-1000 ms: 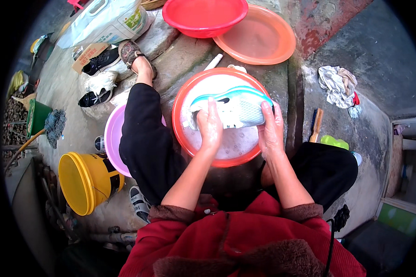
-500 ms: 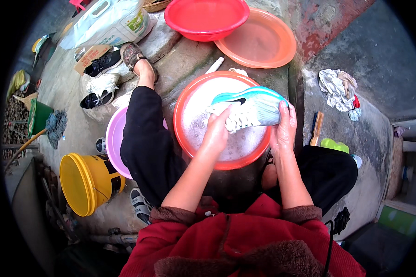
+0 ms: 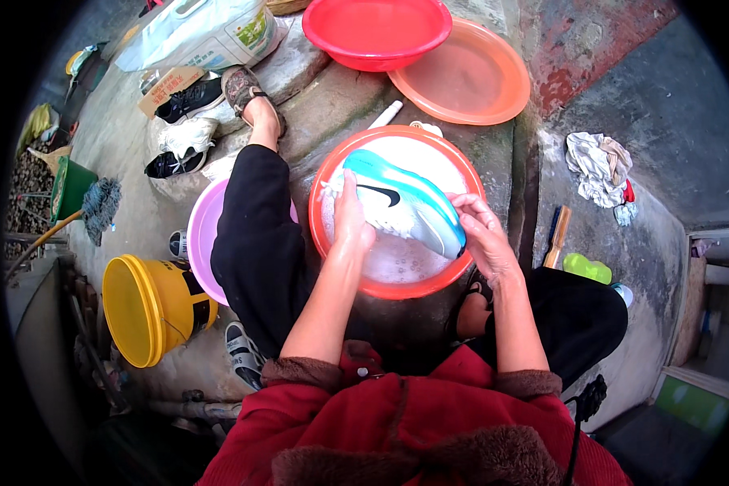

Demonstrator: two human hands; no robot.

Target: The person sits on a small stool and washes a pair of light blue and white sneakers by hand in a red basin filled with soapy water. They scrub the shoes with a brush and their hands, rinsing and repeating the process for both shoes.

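Note:
A wet sneaker [image 3: 409, 198], white and grey with a turquoise sole and a dark curved mark, is tilted on its side above a red-orange basin [image 3: 320, 235]. White suds [image 3: 405, 259] fill the basin. My left hand [image 3: 352, 223] is closed round one end of the sneaker, its thumb up along the side and its other fingers partly hidden. At the sole edge near the other end, my right hand [image 3: 486, 235] holds on with bent fingers and thumb. White laces show beside my left hand.
A lilac basin [image 3: 202, 235] and a yellow bucket [image 3: 142, 312] stand left. Black shoes [image 3: 188, 101] and a white shoe [image 3: 190, 136] lie beyond my left foot. Red [image 3: 377, 36] and orange basins [image 3: 494, 85] are ahead. Right are a brush [image 3: 556, 235], green object [image 3: 587, 267] and cloths [image 3: 598, 166].
The sneaker has been turned so its turquoise sole faces up and right, and its right end has dropped toward the suds. My left hand has shifted left; my right hand's grip has loosened.

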